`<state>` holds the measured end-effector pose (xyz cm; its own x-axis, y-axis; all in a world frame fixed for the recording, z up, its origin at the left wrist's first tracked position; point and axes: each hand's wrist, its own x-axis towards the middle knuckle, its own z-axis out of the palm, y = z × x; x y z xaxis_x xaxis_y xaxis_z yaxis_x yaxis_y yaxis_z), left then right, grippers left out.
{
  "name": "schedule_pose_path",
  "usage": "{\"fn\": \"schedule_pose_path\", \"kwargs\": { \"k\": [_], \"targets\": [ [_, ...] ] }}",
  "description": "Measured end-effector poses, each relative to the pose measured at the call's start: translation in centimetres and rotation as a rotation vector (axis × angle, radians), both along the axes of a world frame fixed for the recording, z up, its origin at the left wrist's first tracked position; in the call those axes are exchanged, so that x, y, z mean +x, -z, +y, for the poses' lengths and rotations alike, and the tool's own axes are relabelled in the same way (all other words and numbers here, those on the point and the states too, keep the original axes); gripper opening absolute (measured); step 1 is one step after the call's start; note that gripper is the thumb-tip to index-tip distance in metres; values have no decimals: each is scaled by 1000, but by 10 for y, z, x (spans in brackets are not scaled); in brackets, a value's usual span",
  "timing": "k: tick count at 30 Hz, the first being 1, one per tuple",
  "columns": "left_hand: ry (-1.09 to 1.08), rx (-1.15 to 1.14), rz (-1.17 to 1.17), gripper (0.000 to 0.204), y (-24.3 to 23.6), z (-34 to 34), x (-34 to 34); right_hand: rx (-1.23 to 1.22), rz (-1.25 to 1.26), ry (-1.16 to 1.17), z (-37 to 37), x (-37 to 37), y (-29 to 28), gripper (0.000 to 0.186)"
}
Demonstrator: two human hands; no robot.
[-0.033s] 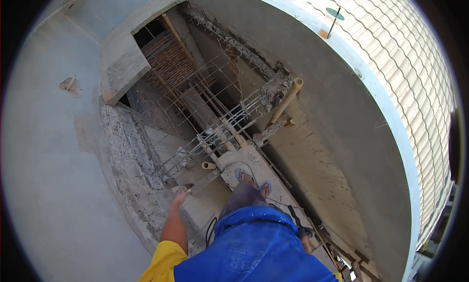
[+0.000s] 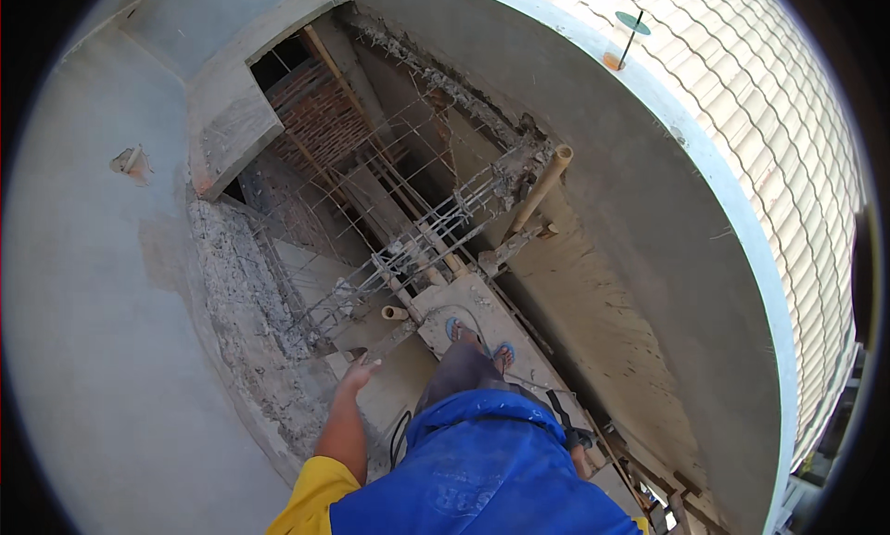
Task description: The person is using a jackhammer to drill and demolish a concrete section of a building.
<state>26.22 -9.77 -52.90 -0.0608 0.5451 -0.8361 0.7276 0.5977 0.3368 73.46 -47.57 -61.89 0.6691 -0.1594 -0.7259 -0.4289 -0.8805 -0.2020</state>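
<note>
Shifted slightly to the right since the earlier frame, the left hand [image 2: 356, 377] now shows its fingers spread toward the middle of the frame, its grip wide, with nothing visible in it. At lower right, the right hand [image 2: 581, 462] looks much the same as before; the blue shirt [image 2: 491, 484] hides most of it, so I cannot tell how its grip is set, though a dark tool [image 2: 578, 437] lies right against it, with a black bar-shaped part running toward the upper left. Beside the shirt, below the left hand, a black cable [image 2: 399, 439] bends in a loop. Near the centre, two feet in blue flip-flops [image 2: 503, 356] stand on a pale board [image 2: 477, 303], over which a thin cord curves. Just left of the board is the open end of a short bamboo piece [image 2: 396, 313]. Above these, a bundle of steel bars [image 2: 426, 248] crosses the gap diagonally, and a thicker bamboo pole [image 2: 544, 192] leans at its upper right end. Rough broken concrete [image 2: 232, 266] runs along the smooth grey wall [image 2: 83, 294] on the left. Farther up, a brick wall [image 2: 320, 118] shows beyond the opening, while pale roof tiles [image 2: 779, 90] fill the upper right, near a green disc [image 2: 633, 23] on a thin rod.
</note>
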Motion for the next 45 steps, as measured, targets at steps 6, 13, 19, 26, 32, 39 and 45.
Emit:
{"fn": "schedule_pose_path", "kwargs": {
  "k": [6,13,19,26,32,39,45],
  "targets": [
    [377,-155,-327,88,19,8,103,-64,63,-802,-81,28,146,37],
    [51,199,0,66,18,83,8,146,-55,-888,-52,14,119,29],
    [40,261,59,61,23,128,-14,64,-37,-990,48,9,35,26],
    [36,95,-40,61,49,109,-13,44,-49,-1039,168,-11,-32,23],
    [122,24,-92,63,60,136,-6,70,-102,-1083,146,-7,19,20],
    [13,180,-40,58,38,186,-29,107,-130,-966,222,-29,-76,17],
    [-68,224,-51,57,42,183,-34,66,-117,-784,234,-28,-87,17]
  ]
}}
